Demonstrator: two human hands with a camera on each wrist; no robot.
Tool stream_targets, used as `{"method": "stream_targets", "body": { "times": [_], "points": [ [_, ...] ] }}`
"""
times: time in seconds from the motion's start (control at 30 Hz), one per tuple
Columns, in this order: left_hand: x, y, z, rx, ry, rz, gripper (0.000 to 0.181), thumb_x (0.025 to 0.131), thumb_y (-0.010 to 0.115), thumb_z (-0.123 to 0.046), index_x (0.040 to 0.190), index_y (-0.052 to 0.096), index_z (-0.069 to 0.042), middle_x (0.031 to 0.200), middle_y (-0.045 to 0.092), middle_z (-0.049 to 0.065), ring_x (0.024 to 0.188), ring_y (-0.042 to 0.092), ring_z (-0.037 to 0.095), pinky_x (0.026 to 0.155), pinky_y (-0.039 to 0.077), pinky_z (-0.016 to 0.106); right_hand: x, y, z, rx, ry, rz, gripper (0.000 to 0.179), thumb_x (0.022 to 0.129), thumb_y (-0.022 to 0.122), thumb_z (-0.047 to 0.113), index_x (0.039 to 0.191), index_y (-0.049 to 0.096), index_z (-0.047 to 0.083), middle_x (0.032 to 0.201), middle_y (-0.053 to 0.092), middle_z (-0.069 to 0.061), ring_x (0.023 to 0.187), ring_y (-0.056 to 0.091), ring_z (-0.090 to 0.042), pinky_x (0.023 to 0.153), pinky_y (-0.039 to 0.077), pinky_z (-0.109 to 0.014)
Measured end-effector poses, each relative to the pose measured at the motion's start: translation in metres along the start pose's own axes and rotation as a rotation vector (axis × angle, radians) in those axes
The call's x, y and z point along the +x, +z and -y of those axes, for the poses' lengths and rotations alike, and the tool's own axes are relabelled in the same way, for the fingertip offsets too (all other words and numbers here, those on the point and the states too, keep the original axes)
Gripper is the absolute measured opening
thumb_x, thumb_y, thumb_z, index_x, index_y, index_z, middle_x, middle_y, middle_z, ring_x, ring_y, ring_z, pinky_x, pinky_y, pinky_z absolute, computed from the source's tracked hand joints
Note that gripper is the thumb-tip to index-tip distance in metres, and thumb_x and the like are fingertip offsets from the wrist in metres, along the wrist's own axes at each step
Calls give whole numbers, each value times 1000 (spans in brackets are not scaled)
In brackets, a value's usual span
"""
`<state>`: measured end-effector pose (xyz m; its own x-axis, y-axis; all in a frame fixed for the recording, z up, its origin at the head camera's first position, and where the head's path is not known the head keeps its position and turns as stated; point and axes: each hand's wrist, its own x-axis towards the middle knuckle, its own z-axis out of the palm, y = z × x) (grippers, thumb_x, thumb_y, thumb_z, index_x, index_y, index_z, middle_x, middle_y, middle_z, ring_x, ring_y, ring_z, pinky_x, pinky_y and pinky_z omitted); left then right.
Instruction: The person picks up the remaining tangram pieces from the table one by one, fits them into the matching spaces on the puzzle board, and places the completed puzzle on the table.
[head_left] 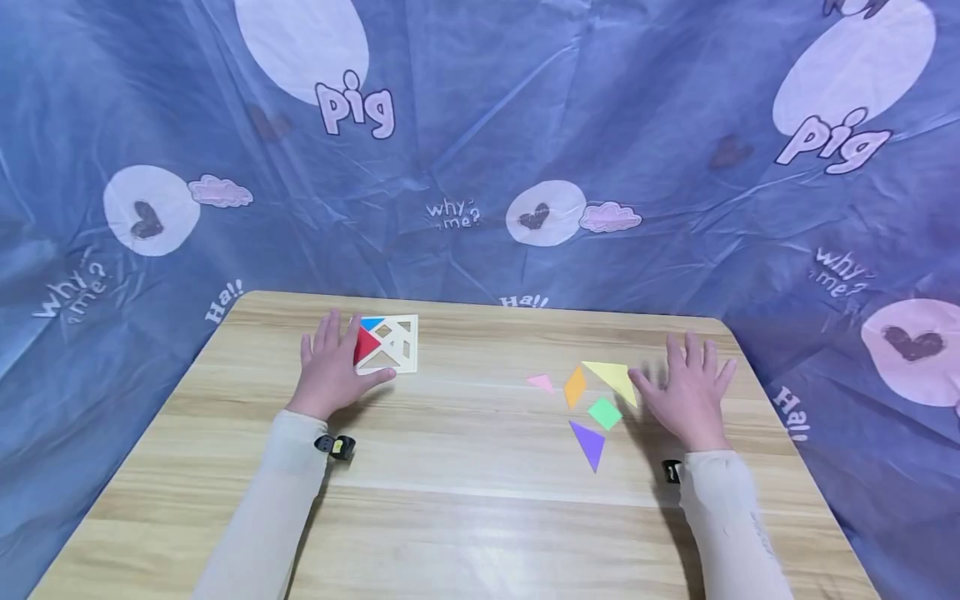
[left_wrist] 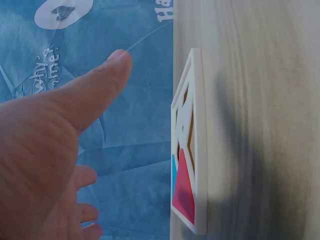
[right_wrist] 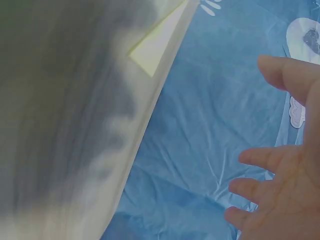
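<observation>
Red and blue pieces [head_left: 366, 343] sit in the white tray [head_left: 413, 350] by my spread left hand [head_left: 326, 375]; my right hand [head_left: 692, 402], also spread, hovers near a yellow triangle [head_left: 617, 379]. Blue cloth [head_left: 457, 150] behind the table [head_left: 450, 525] reads "pig", "why me?", "Ha!!".

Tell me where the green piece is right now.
In the head view, the green square lies right of centre on the table, just below the yellow triangle and above the purple triangle.

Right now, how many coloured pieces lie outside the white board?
5: pink triangle, leftmost; orange piece, beside pink; yellow triangle, by right hand; purple triangle, at near end; green square, between purple and yellow. More may be hidden.
</observation>
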<state>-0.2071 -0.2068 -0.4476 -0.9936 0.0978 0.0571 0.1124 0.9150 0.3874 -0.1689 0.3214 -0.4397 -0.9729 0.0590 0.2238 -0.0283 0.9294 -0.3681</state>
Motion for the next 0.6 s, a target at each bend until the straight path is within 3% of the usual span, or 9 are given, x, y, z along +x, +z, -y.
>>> {"method": "stream_targets", "body": {
  "times": [0.2,0.37,0.6],
  "points": [
    [1,1,-1,-22,-12,7,121,84,75,-66,166,11,-5,170,-5,28,157,-3,47,120,-5,71,1,5,8,10,1,8,93,98,61,55,157,29,-9,164,15,-36,152,-3,-57,114,-17,-76],
    [0,2,-1,-35,-15,-3,112,89,70,-63,166,14,-4,170,-1,29,157,-2,47,122,-1,70,-2,6,12,8,-23,28,95,97,61,58,156,30,-9,163,18,-37,152,-1,-59,114,-16,-76],
    [-2,1,5,-44,-35,-15,107,92,67,-62,165,17,-2,169,5,30,155,4,49,122,5,69,1,11,15,70,-70,89,88,98,66,48,153,34,-12,161,21,-39,148,10,-61,115,-11,-76]
  ]
}}
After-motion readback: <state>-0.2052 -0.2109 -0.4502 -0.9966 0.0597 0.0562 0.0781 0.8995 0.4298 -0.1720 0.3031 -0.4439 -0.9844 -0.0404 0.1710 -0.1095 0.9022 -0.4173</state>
